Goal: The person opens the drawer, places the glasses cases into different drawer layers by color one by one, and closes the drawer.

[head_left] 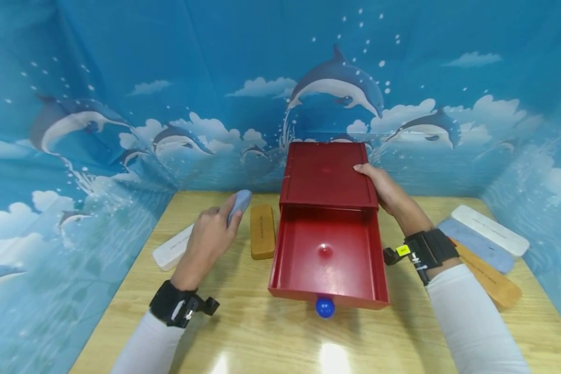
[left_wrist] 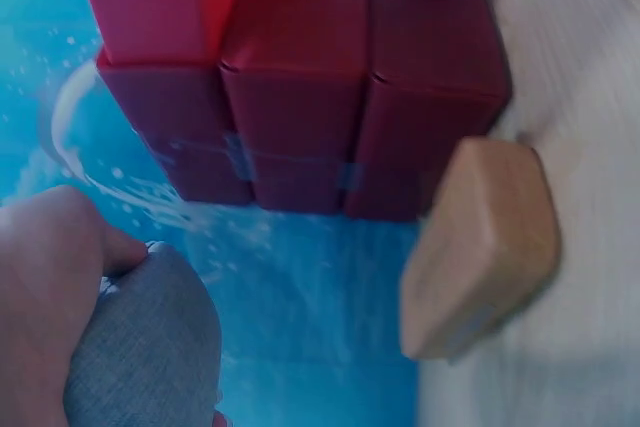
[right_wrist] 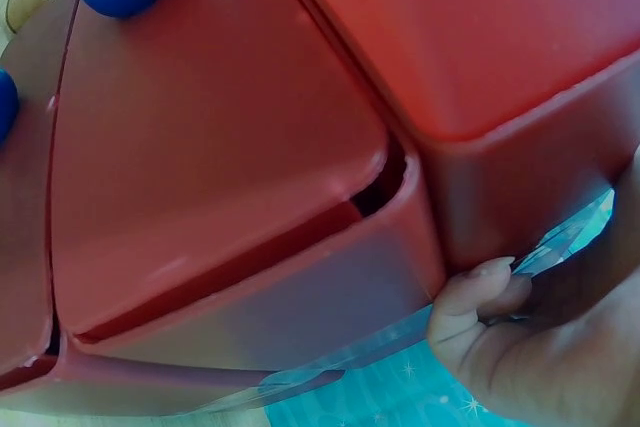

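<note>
My left hand (head_left: 210, 234) grips a blue-grey glasses case (head_left: 240, 203) between thumb and fingers, raised over the table left of the red drawer cabinet (head_left: 329, 174). Its fabric-like surface fills the lower left of the left wrist view. The cabinet's top drawer (head_left: 324, 239) is pulled out toward me, its floor bare, with a blue round knob (head_left: 324, 307) on the front. My right hand (head_left: 383, 187) holds the cabinet's right side, thumb on the top edge; the other fingers are mostly hidden in the head view. Two lower drawers (left_wrist: 300, 22) are closed in the left wrist view.
An orange case (head_left: 262, 231) lies close left of the cabinet. A white case (head_left: 172, 250) lies partly behind my left hand. Right of the cabinet lie another white case (head_left: 491, 228), a blue case (head_left: 478, 246) and an orange case (head_left: 491, 280). A dolphin-print backdrop (head_left: 243, 62) encloses the table.
</note>
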The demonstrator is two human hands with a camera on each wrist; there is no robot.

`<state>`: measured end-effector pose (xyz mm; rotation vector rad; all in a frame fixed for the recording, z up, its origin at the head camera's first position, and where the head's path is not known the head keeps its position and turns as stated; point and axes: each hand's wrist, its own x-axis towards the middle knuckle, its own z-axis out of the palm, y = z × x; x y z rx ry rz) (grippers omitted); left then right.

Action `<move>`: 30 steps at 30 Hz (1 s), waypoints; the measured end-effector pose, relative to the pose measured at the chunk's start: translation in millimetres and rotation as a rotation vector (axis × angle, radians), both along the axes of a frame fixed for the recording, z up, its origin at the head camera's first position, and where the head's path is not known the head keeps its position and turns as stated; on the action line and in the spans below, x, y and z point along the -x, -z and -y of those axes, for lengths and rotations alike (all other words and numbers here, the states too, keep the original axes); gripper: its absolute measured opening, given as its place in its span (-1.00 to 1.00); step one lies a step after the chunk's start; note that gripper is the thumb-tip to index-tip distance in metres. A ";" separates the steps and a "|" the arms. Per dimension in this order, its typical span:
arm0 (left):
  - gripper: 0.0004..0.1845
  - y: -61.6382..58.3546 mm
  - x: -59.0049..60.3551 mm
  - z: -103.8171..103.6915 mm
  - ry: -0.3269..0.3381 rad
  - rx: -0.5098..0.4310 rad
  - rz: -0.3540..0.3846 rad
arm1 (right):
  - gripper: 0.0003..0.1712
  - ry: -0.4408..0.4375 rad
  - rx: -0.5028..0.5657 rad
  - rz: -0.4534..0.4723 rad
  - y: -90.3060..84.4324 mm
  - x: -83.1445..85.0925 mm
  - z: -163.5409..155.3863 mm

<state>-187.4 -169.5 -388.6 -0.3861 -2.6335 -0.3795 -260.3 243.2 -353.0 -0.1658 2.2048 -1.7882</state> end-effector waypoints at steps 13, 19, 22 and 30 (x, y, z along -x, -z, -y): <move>-0.45 -34.5 -17.0 -28.5 0.115 -0.022 -0.150 | -0.20 0.013 0.007 0.027 0.1 3.0 0.2; -0.45 -47.9 -22.7 -42.0 0.155 -0.004 -0.179 | -0.21 0.010 0.013 0.025 0.3 2.7 0.0; -0.45 -52.8 -25.3 -49.3 0.194 -0.001 -0.194 | -0.21 0.009 0.017 0.023 1.1 2.7 -0.1; -0.44 -61.8 -29.5 -69.6 0.330 -0.007 -0.208 | -0.24 0.010 0.013 0.020 1.3 3.1 -0.3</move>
